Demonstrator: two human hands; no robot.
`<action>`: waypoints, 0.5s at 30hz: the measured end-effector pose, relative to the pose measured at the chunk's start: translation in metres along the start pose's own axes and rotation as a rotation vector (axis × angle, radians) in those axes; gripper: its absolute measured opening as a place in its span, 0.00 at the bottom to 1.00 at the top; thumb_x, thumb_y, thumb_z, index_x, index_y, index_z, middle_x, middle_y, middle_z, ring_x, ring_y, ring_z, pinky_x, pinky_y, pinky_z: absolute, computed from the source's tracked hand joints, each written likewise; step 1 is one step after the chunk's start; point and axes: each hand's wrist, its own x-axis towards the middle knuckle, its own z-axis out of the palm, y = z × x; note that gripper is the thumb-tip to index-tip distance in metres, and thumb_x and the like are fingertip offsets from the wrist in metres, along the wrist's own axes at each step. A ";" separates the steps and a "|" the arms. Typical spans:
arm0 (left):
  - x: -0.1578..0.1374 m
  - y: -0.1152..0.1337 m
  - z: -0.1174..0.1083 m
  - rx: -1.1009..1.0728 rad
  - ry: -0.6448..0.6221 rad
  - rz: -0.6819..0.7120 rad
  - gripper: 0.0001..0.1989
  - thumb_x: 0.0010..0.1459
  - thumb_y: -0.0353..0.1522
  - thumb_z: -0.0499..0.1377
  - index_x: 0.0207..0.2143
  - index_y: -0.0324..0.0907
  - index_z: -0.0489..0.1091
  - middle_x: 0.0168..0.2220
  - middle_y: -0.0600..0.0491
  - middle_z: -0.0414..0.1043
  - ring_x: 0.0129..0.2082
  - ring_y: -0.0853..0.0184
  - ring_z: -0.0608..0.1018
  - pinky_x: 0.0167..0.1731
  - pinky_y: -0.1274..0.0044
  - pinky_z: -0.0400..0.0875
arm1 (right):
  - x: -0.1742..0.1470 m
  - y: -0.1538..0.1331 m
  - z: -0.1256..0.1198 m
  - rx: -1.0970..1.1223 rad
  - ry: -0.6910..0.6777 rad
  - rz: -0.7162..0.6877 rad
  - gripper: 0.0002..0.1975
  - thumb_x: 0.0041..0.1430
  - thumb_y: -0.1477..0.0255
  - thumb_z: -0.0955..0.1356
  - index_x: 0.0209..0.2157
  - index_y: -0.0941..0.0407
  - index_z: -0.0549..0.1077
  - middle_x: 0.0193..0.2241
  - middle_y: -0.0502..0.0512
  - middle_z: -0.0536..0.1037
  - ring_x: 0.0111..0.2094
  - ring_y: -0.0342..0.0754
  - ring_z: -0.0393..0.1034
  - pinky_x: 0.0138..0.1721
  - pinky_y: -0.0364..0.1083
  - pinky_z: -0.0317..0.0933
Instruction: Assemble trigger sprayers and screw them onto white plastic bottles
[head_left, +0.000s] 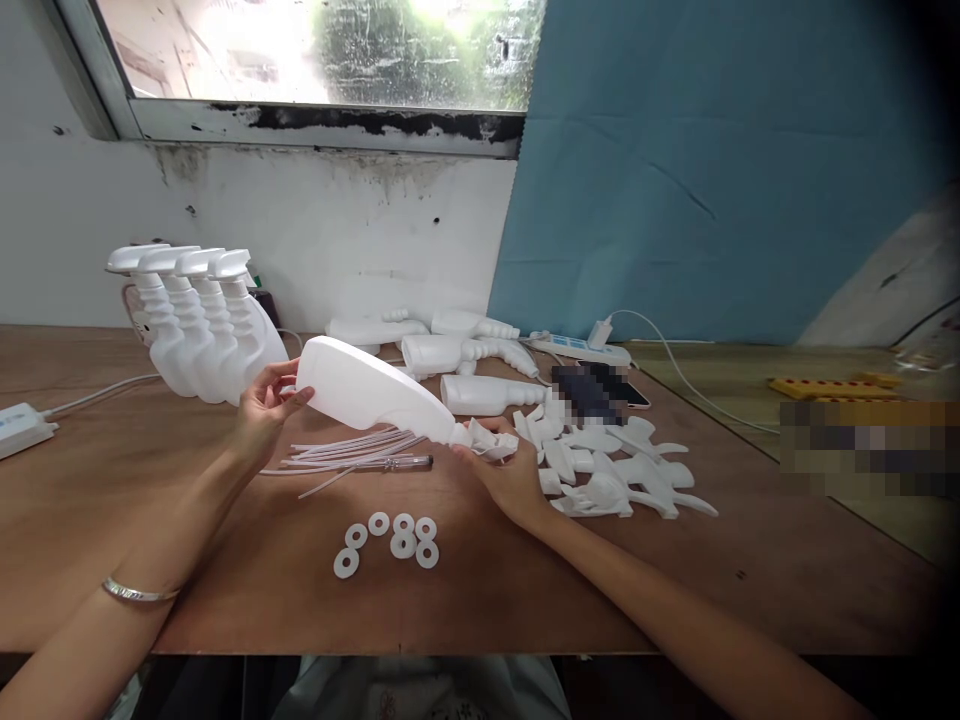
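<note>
A white plastic spray bottle (367,385) is held tilted above the table, its base to the left and its neck to the right. My left hand (274,400) grips the base end. Around the neck end, my right hand (506,470) is closed on a white trigger spray head (491,440); whether it is seated on the neck I cannot tell. Below the bottle lie several thin white tubes (337,450) and a screwdriver with a clear handle (405,462). Several white ring washers (403,545) are spread nearer the front edge.
Several bottles with spray heads (214,330) stand upright at the back left. More bottles (487,393) lie behind my hands. Loose trigger heads (607,470) are piled right of my right hand. A power strip (581,348) and cable sit at the back; a white adapter (22,430) is far left.
</note>
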 end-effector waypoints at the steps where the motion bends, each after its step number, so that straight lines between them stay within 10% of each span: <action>1: 0.000 0.000 0.000 0.012 -0.003 0.012 0.19 0.40 0.30 0.65 0.38 0.45 0.69 0.38 0.54 0.69 0.42 0.64 0.69 0.40 0.73 0.67 | 0.000 0.000 0.000 0.002 0.003 -0.002 0.14 0.46 0.64 0.70 0.33 0.56 0.69 0.30 0.51 0.75 0.33 0.47 0.69 0.35 0.44 0.62; 7: -0.005 0.012 0.004 -0.212 -0.139 -0.167 0.16 0.43 0.30 0.62 0.38 0.42 0.68 0.42 0.49 0.67 0.47 0.59 0.68 0.44 0.67 0.68 | 0.001 0.000 -0.001 -0.068 0.030 -0.119 0.11 0.48 0.67 0.69 0.34 0.55 0.68 0.32 0.51 0.74 0.35 0.47 0.69 0.37 0.45 0.63; 15: -0.008 0.012 0.010 -0.453 -0.100 -0.303 0.08 0.48 0.36 0.59 0.27 0.41 0.65 0.38 0.53 0.68 0.48 0.61 0.67 0.44 0.67 0.68 | 0.000 0.006 -0.002 -0.206 -0.061 -0.685 0.14 0.50 0.78 0.68 0.40 0.54 0.67 0.36 0.57 0.73 0.38 0.48 0.69 0.35 0.47 0.65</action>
